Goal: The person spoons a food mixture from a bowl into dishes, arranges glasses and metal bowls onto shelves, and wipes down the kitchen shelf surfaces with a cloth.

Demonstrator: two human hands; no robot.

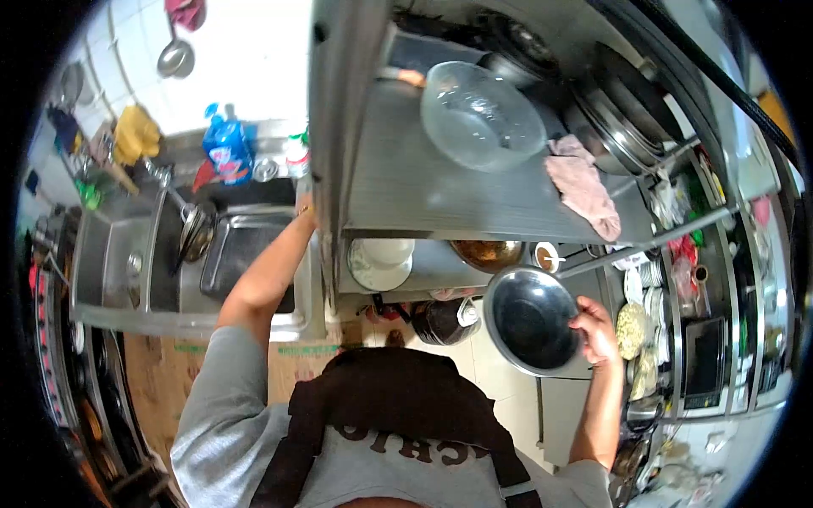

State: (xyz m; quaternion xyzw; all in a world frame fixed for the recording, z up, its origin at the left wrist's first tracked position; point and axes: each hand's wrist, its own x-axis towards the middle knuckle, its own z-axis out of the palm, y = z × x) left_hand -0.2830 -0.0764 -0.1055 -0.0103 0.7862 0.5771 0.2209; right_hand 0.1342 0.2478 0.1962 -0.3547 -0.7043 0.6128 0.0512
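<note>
My right hand (598, 331) grips the rim of a round stainless steel bowl (535, 320), its thumb over the edge. The bowl is tilted so its dark inside faces me, and nothing shows in it. My left arm reaches forward past the sink to the upright post of the metal shelf (423, 199). Only a bit of my left hand (306, 213) shows beside that post; its fingers are hidden. A clear glass bowl (483, 116) stands on the upper shelf, with a pink cloth (584, 186) to its right.
At left is a double steel sink (190, 315) holding a rectangular tray (241, 254). A blue detergent bottle (227, 148) stands behind it. White plates (381, 275) and a brown pan (487, 254) sit on the lower shelf. Stacked pots (622, 127) fill the upper right.
</note>
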